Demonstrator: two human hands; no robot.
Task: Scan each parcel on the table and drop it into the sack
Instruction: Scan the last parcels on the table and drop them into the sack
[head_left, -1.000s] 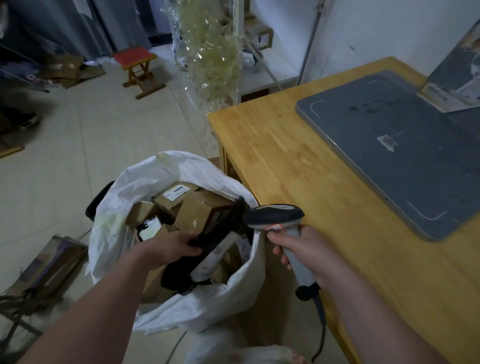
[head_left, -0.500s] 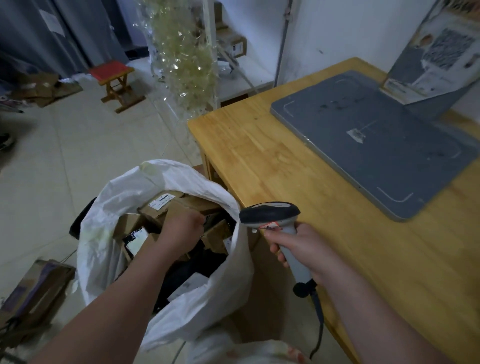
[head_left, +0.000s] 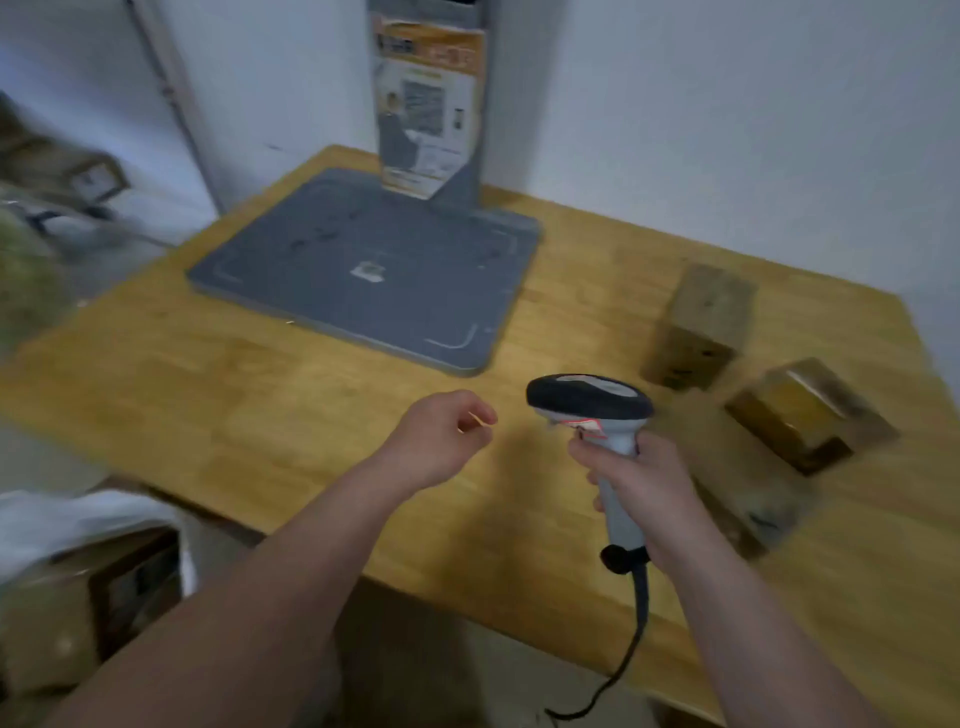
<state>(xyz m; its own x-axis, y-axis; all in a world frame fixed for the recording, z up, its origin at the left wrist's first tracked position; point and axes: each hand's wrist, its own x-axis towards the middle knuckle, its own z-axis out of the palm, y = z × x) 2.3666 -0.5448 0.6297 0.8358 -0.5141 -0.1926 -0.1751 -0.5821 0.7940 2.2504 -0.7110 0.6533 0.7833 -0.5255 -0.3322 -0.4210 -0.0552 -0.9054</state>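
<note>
Now, over a wooden desk (head_left: 208, 374), the person's right hand (head_left: 644, 483) grips the handle of a corded barcode scanner (head_left: 589, 402), while the left hand (head_left: 441, 436) hovers just beside it, fingers loosely curled and holding nothing. Three blurred cardboard parcels (head_left: 706, 322) lie on the desk's right side, the nearest partly hidden behind the right hand. A white sack (head_left: 78, 514) with boxes in it sits below the desk's left edge, and a grey scale (head_left: 363, 270) stands at the back.
</note>
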